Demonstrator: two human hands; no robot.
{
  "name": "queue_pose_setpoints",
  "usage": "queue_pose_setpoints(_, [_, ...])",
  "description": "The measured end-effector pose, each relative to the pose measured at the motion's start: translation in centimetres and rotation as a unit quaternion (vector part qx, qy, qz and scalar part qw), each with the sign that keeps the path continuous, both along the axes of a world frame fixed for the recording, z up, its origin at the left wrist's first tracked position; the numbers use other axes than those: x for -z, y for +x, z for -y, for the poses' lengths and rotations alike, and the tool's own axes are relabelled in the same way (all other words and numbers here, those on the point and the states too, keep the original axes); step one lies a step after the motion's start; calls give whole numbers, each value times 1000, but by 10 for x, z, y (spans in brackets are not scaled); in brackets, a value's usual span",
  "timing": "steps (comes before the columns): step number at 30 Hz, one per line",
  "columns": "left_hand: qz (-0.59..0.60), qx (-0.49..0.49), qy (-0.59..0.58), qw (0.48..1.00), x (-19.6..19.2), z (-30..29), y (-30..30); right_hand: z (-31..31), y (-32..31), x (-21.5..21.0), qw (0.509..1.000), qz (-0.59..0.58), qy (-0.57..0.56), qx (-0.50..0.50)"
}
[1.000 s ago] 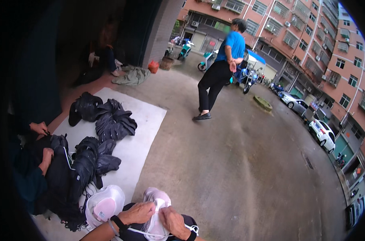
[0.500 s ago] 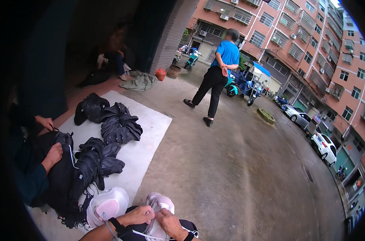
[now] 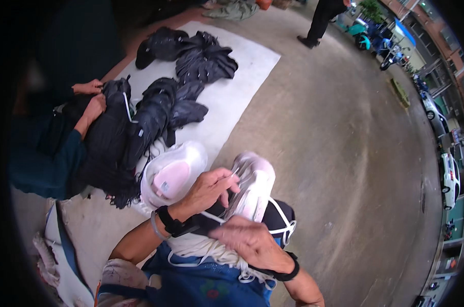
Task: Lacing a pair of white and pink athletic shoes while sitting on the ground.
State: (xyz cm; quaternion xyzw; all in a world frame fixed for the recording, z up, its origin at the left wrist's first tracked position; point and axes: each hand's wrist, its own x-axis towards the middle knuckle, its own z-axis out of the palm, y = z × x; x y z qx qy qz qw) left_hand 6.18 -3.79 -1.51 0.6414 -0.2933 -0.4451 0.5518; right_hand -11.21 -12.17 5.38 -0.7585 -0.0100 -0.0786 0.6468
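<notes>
A pink and white shoe upper [image 3: 260, 176] lies over my knee, and a loose white lace [image 3: 282, 215] trails off its right side. My left hand [image 3: 206, 190] is at the upper's left edge, fingers curled together; what they pinch is too fine to make out. Lower down, my right hand [image 3: 250, 243] is smeared by motion, over a bundle of white laces [image 3: 206, 246] on my lap. Its fingertips cannot be read clearly. Left of the upper rests a second pink and white shoe piece [image 3: 173, 174] with a pale, translucent outer part.
Several black shoe uppers [image 3: 157, 105] lie in heaps on a white sheet [image 3: 252, 77]. At the left, a co-worker's hands [image 3: 94, 102] handle a black piece with a white lace. A standing person's dark trousers [image 3: 323, 23] show at the top, with parked scooters [image 3: 365, 38] beyond.
The view has tipped downward, bringing my lap and the lace bundle into sight. My right hand has moved off the shoe upper toward me; my left hand stays beside it.
</notes>
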Motion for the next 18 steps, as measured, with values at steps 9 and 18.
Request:
queue_pose_setpoints(9, [16,17,-43,999,-8,-15,-31,9,2,53,944,-100,122,289])
queue_pose_setpoints(18, [126,82,-28,988,-23,-20,-39,9,2,35,949,-107,88,284])
